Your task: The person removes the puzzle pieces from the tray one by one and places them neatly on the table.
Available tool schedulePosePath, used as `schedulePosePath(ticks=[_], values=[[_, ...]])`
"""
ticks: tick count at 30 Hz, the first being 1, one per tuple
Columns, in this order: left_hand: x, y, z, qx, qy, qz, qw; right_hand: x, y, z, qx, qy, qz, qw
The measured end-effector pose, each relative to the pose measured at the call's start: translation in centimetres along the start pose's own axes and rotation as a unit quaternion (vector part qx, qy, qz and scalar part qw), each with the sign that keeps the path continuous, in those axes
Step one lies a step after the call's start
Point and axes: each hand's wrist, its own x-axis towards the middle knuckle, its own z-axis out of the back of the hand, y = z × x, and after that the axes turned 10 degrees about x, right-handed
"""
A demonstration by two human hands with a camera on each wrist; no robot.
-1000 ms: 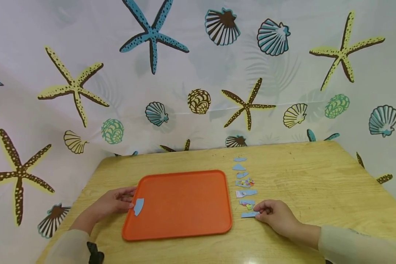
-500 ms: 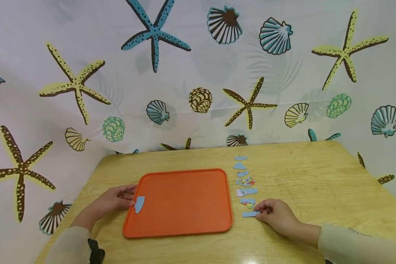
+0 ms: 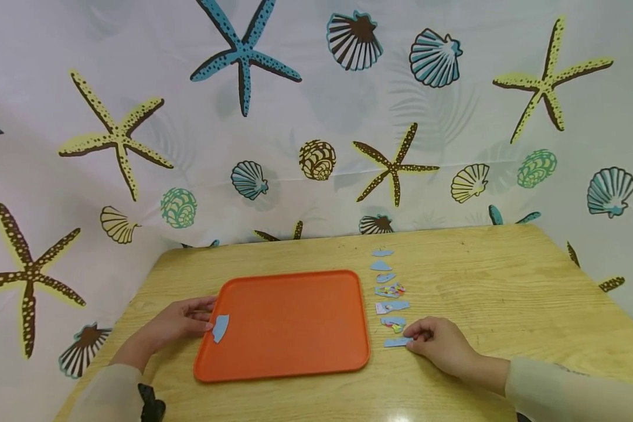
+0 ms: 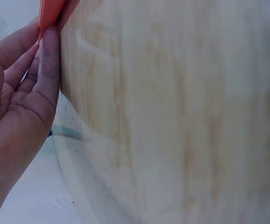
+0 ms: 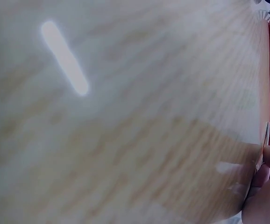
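My left hand (image 3: pixel 176 325) holds the left edge of an orange tray (image 3: pixel 295 328), thumb at the rim beside a light blue card piece (image 3: pixel 220 328) lying on the tray. In the left wrist view, the tray's edge (image 4: pixel 50 16) sits between thumb and fingers. To the right of the tray, my right hand (image 3: pixel 445 346) pinches the right end of a narrow blue card strip (image 3: pixel 395 342), the nearest in a column of cut pieces. The right wrist view shows this strip (image 5: pixel 265 135) edge-on at the fingertips, close over the table.
Beyond the strip, several pieces line up away from me, among them one with colourful print (image 3: pixel 390 291) and a plain blue triangle (image 3: pixel 381 265). They lie on a wooden table (image 3: pixel 485 281). A shell-and-starfish curtain (image 3: pixel 295 117) hangs behind and at both sides.
The whole scene shifts slightly as the head camera moves. Both hands keep their places, the left at the tray and the right at the strip.
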Motion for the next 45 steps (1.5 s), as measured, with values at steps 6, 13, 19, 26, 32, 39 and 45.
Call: schedulePosePath(ticks=[6,13,19,26,32,39,45], values=[[0.1,0.1,0.2,-0.002,0.001,-0.003,1.0000,0.0,0.2,-0.1,0.004,0.000,-0.005,1.0000],[0.4,0.3,0.1,-0.002,0.005,-0.009,0.9999,-0.1,0.6,0.3,0.019,0.009,-0.022,0.9995],[0.3,0.5,0.1,-0.010,0.001,-0.004,0.9999,0.5,1.1,0.4,0.041,0.021,-0.022,0.9987],[0.3,0.5,0.2,-0.014,0.003,-0.008,0.9999,2.0,2.8,-1.3,0.089,0.041,0.024,0.9949],[0.3,0.4,0.1,-0.010,0.001,-0.010,0.9999,3.3,4.7,-3.9,0.131,0.081,0.031,0.9875],[0.3,0.2,-0.1,0.000,-0.005,-0.004,1.0000,5.2,6.8,-7.6,0.133,0.125,0.019,0.9831],[0.3,0.1,0.0,0.007,-0.002,-0.005,1.0000,7.2,7.8,-10.7,0.107,0.163,0.019,0.9806]])
